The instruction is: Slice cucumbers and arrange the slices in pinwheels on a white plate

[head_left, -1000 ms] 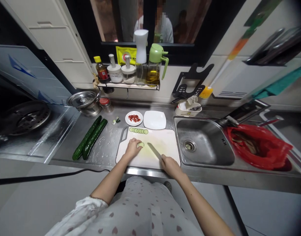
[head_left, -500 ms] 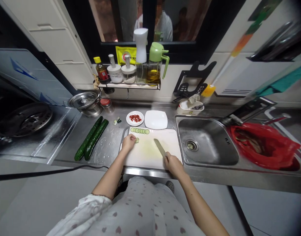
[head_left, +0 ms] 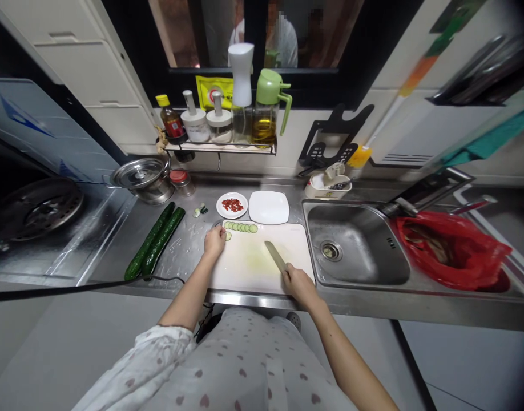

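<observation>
My left hand is closed in a pinch at the upper left corner of the white cutting board. A pale green cucumber slice shows at its fingertips; whether more slices are under the fingers is hidden. Just beyond it, a row of overlapping cucumber slices lies along the board's far edge. My right hand grips a kitchen knife by the handle, its blade low over the board and angled to the far left. A wet, greenish patch marks the board's middle.
Two whole cucumbers lie left of the board, with cucumber ends behind. A plate of chopped red pieces and a white plate stand beyond the board. The sink and a red bag are at the right.
My left hand has moved left and slightly away from me, and the cucumber slice at its fingertips has moved with it. The right hand keeps the knife almost in place. The view has shifted slightly.
</observation>
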`<state>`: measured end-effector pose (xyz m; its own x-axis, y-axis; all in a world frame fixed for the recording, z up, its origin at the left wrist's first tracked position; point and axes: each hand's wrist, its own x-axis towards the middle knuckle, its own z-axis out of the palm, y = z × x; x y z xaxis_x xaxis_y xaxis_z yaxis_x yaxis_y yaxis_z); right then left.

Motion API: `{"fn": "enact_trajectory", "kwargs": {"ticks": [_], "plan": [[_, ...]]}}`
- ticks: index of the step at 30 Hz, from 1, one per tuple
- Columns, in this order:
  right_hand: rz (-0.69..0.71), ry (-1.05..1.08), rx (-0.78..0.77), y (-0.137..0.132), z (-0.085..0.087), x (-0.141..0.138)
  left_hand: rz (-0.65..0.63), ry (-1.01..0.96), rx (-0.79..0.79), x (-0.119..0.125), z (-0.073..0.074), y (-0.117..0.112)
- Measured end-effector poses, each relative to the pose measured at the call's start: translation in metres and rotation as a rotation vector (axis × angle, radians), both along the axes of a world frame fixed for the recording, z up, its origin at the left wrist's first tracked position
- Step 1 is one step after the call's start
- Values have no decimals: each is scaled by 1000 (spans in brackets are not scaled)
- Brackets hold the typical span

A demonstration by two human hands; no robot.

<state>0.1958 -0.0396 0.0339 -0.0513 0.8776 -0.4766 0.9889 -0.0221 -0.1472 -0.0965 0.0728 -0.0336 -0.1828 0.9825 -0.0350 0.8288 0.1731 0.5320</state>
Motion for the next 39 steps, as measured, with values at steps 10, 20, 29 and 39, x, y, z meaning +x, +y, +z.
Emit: {"fn": "enact_trajectory", "kwargs": {"ticks": [10,20,29,39], "plan": [[-6,25,-13,0,0,-2,-21,20,47,22,3,-5],[18,24,26,-3,-6,-2,-245,141,7,91,12,21],[6,32,14,-1,-7,0,-241,52,11,96,14,29],[-5,43,2,-1,-7,2,-693,-196,-202,59,15,0]]}}
